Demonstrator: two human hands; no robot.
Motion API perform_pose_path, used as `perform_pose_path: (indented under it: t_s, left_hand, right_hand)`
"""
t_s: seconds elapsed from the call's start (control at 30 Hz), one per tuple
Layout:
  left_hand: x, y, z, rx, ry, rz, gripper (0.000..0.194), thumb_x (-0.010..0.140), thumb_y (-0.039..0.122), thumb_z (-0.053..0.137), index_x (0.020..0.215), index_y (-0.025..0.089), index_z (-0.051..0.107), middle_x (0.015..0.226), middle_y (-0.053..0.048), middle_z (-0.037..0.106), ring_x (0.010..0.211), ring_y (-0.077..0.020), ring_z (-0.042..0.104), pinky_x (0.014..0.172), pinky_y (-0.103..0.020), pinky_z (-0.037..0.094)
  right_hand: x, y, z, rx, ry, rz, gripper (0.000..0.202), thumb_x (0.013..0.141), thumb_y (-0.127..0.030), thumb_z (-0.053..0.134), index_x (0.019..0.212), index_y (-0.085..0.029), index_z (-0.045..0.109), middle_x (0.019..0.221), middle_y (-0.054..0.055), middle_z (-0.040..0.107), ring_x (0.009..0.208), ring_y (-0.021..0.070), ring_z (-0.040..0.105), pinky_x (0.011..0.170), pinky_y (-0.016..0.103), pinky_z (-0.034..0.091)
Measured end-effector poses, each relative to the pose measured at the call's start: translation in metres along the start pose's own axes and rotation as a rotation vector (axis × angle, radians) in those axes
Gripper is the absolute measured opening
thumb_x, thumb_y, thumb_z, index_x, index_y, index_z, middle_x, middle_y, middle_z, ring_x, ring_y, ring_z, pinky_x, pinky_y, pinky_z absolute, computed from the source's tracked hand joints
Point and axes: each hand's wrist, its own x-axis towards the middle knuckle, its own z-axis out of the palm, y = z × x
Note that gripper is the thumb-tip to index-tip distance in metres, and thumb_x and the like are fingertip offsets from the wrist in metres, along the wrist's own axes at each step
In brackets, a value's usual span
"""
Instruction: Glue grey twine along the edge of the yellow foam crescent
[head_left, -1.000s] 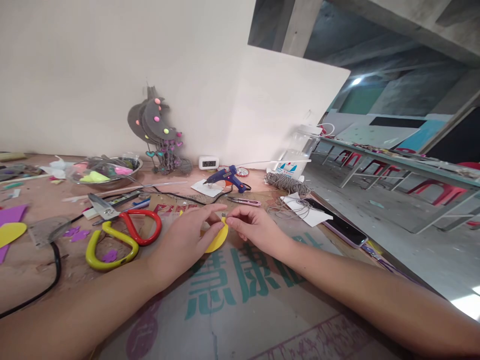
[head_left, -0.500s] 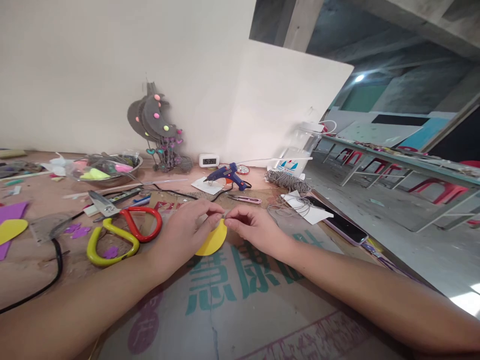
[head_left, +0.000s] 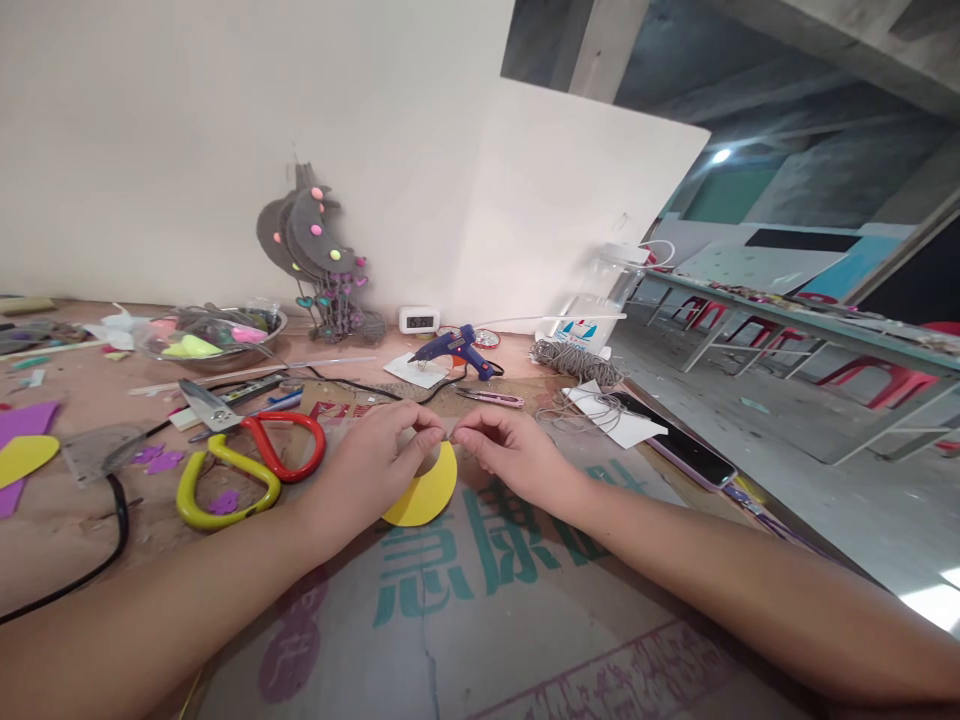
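My left hand (head_left: 382,452) and my right hand (head_left: 517,452) meet over the middle of the table, each with thumb and forefinger pinched. A tiny greyish bit shows between the fingertips, too small to name. Just below them is a flat yellow cutout (head_left: 429,495) with a rounded edge. The left hand hides part of it, and its upper edge reaches close to the pinching fingertips. Whether a hand grips the cutout itself I cannot tell. Under both hands spreads a sheet with green printed characters (head_left: 420,580).
Large scissors (head_left: 289,470) with red and yellow handles lie left, near purple flower cutouts (head_left: 163,460). Behind stand a blue glue gun (head_left: 461,350), a small clock (head_left: 418,320) and a bowl (head_left: 274,335). Grey cord (head_left: 574,360) and a phone (head_left: 686,448) are right.
The yellow cutout has shifted slightly down and more of its rounded edge shows. Both hands stay pinched in nearly the same place, with the fingertips slightly shifted.
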Motion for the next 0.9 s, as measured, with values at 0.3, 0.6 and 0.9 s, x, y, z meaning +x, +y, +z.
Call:
perform_pose_path:
  t_s: [0.3, 0.6, 0.9]
  left_hand:
    - [-0.0002, 0.0008, 0.0011, -0.007, -0.019, -0.01, 0.017, 0.084, 0.026, 0.043, 0.082, 0.02, 0.059, 0.082, 0.001, 0.062, 0.081, -0.0157, 0.054, 0.073, -0.029, 0.039]
    - [0.0007, -0.0043, 0.0025, -0.081, -0.014, -0.044, 0.03, 0.086, 0.031, 0.041, 0.109, 0.025, 0.059, 0.107, 0.001, 0.065, 0.1, -0.0155, 0.055, 0.088, -0.028, 0.039]
    - [0.003, -0.0049, 0.0034, -0.066, -0.052, -0.057, 0.026, 0.083, 0.037, 0.043, 0.079, 0.019, 0.061, 0.072, 0.001, 0.062, 0.069, -0.0148, 0.055, 0.065, -0.025, 0.042]
  right_hand:
    - [0.0015, 0.0022, 0.0, -0.026, 0.012, -0.013, 0.021, 0.082, -0.034, 0.051, 0.077, -0.015, 0.06, 0.064, -0.001, 0.053, 0.056, 0.0089, 0.043, 0.053, 0.022, 0.035]
    - [0.0007, 0.002, -0.0004, -0.011, 0.005, -0.026, 0.022, 0.083, -0.035, 0.049, 0.079, -0.015, 0.059, 0.064, -0.001, 0.05, 0.056, 0.0091, 0.042, 0.053, 0.022, 0.034]
    - [0.0002, 0.001, -0.0004, 0.001, -0.005, -0.011, 0.023, 0.083, -0.036, 0.05, 0.078, -0.015, 0.058, 0.062, -0.002, 0.049, 0.055, 0.009, 0.041, 0.052, 0.022, 0.034]
